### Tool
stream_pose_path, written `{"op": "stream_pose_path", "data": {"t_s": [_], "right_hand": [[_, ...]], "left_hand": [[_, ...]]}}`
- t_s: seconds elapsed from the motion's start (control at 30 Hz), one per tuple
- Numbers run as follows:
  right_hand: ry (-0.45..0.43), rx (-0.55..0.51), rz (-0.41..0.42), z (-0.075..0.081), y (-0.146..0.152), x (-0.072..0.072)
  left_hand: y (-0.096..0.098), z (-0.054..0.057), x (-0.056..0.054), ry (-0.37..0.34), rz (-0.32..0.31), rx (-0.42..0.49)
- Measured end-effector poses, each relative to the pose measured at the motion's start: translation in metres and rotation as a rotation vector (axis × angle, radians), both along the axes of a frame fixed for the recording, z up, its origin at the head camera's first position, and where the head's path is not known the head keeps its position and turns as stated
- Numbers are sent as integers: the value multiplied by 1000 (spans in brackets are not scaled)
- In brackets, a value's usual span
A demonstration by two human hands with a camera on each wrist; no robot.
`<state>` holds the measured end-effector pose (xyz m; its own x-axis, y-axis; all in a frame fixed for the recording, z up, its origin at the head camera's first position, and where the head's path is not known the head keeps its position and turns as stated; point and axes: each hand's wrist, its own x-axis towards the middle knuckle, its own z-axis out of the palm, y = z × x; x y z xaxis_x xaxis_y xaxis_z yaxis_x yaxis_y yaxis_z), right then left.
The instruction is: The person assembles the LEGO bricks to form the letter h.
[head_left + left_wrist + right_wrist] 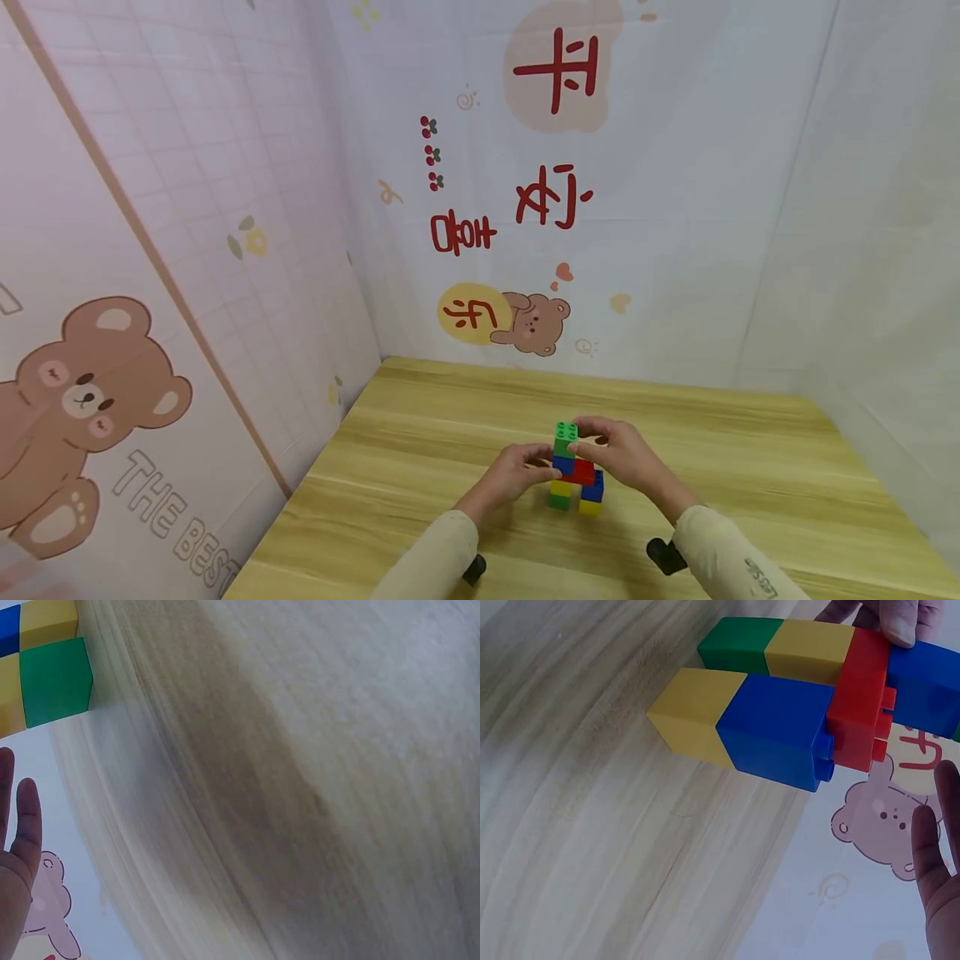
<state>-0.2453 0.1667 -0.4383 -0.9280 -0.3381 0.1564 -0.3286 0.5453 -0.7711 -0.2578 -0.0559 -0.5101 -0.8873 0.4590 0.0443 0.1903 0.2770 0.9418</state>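
Note:
A small structure of toy building bricks stands on the wooden table. Its left column has a green brick (558, 502) at the bottom and a yellow brick (810, 651) above; the right one has a yellow brick (590, 507) under a blue brick (776, 724). Across both lies a red brick (859, 712), topped at the left by another blue brick (562, 466) and a studded green brick (566, 442). My left hand (519, 471) pinches the upper blue brick, thumb near the red one. My right hand (621, 452) holds the top green brick between thumb and fingers.
The wooden table (420, 417) meets a white printed cloth wall (675, 250) at the back. Another printed cloth (225, 333) hangs along the left. Two black objects, one (475, 570) beside the left sleeve and one (666, 556) beside the right sleeve, show near the wrists.

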Motion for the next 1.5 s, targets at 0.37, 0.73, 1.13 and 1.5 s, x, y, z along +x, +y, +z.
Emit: {"op": "stream_pose_path", "data": {"t_s": [0.37,0.73,1.13,1.5], "right_hand": [[54,-16,-44,-8,6,11],[52,-48,-83,-15,7,10],[-46,-36,-133,-35,36,9],[-175,-140,-269,-91,35,27]], "left_hand": [[7,-1,5,0,-25,4],[9,-1,4,11,-24,-8],[2,1,-4,9,8,-14],[0,-3,1,-18,40,-33]]}}
